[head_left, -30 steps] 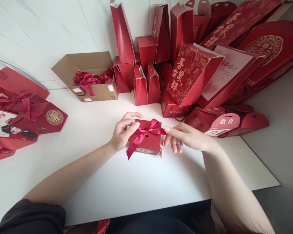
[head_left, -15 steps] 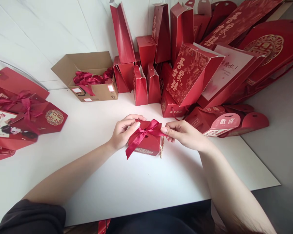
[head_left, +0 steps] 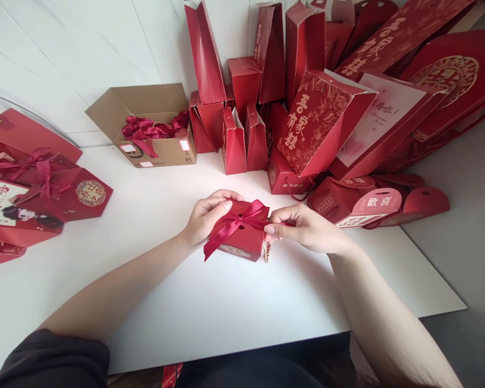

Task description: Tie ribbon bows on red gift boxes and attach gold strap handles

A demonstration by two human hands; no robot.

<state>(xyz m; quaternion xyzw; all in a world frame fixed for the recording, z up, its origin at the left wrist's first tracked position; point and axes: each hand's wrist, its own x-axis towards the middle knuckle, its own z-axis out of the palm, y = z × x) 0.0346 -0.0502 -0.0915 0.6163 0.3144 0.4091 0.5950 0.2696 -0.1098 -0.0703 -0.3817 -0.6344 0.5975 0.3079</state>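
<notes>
A small red gift box (head_left: pixel 248 245) with a gold emblem on its near face sits on the white table, in front of me. A dark red satin ribbon (head_left: pixel 226 229) is tied in a bow on its top, one tail hanging over the near left side. My left hand (head_left: pixel 206 215) grips the box's left side, thumb on top, other fingers behind it. At the right side, my right hand (head_left: pixel 297 226) pinches the ribbon's right part between thumb and fingers. A twisted gold cord (head_left: pixel 267 253) hangs at the box's right edge, below my right fingers.
An open cardboard box (head_left: pixel 165 153) of red ribbons stands at the back, by the wall. Red gift boxes and bags (head_left: pixel 319 124) are piled at the back right. More red boxes, some with bows (head_left: pixel 44 178), stand at the left. The white table (head_left: pixel 226 307) ends in front of me.
My right hand has moved slightly down, its fingers now closer in on the ribbon's right part. The bow's left tail has shifted a little left. The left hand keeps its hold.
</notes>
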